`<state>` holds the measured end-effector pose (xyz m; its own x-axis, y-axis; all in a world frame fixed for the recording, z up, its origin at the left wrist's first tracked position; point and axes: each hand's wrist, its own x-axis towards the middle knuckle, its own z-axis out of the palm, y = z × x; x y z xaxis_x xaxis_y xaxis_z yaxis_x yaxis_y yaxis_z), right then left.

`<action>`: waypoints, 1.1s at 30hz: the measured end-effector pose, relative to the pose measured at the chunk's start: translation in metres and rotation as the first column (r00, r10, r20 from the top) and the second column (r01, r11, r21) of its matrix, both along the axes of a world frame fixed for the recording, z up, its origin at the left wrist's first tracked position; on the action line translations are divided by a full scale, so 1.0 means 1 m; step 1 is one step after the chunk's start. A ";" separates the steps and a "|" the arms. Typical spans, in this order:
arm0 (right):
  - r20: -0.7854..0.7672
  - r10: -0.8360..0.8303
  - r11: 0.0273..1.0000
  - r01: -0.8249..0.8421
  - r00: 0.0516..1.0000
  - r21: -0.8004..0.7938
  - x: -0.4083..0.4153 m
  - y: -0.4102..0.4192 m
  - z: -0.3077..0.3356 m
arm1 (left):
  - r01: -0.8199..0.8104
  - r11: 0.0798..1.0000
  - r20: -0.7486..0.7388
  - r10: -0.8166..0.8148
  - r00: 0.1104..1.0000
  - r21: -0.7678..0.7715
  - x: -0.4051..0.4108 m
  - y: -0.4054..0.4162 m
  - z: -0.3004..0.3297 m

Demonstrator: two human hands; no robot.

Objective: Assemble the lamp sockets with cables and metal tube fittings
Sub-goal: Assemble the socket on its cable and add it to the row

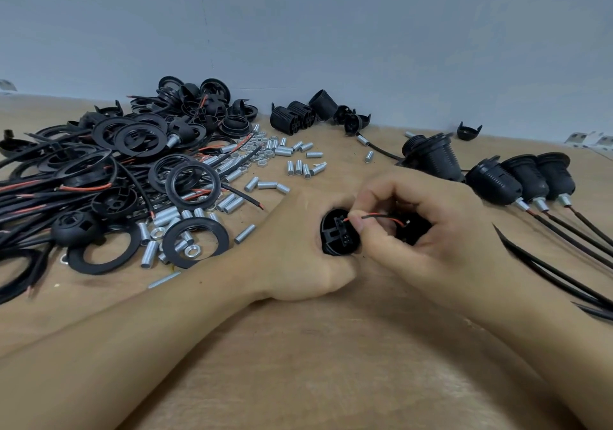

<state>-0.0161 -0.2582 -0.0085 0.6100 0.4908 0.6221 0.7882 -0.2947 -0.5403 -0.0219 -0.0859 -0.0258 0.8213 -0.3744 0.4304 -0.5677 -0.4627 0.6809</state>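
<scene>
Gripping the black socket body (340, 232) at table centre, the left hand (298, 250) hides most of it; the right hand (428, 227) pinches a red wire (381, 218) at its terminal, fingers curled, concealing another black part.

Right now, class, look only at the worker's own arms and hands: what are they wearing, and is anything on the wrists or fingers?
Nothing is worn. The left hand and right hand are bare, with no gloves. Both forearms are bare as far as the frame shows, so no sleeves are visible. No watch, bracelet or ring shows on either wrist or on the visible fingers. Fingernails look short and unpainted.
</scene>
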 end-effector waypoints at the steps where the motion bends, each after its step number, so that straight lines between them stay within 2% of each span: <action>1: 0.013 -0.008 1.000 0.008 1.000 -0.009 0.000 0.000 0.000 | -0.002 1.000 -0.002 0.002 1.000 0.003 0.000 0.000 0.000; 5: 0.061 -0.032 0.999 0.034 0.998 -0.026 0.000 0.001 0.000 | -0.001 1.000 -0.004 0.001 1.000 0.015 0.001 0.001 -0.001; 10: 0.026 0.007 0.999 -0.005 1.000 -0.051 0.000 0.000 0.002 | 0.015 1.000 -0.013 -0.015 1.000 0.026 0.000 0.001 -0.001; 15: 0.055 -0.014 0.998 0.017 0.998 -0.055 0.000 0.001 0.000 | 0.021 0.999 -0.016 -0.020 1.000 0.029 0.001 0.001 0.001; 29: -0.055 0.044 0.999 -0.045 0.998 -0.020 -0.002 0.000 0.001 | 0.064 0.998 -0.119 -0.061 0.991 0.024 -0.001 0.002 0.001; 33: -0.019 0.044 0.997 -0.046 0.999 -0.063 -0.002 0.000 0.003 | 0.069 0.997 -0.145 -0.066 0.987 0.020 -0.001 0.002 0.001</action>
<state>-0.0177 -0.2585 -0.0055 0.5968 0.5560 0.5785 0.7921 -0.2932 -0.5353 -0.0227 -0.0839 -0.0253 0.8467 -0.4403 0.2989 -0.4947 -0.4443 0.7469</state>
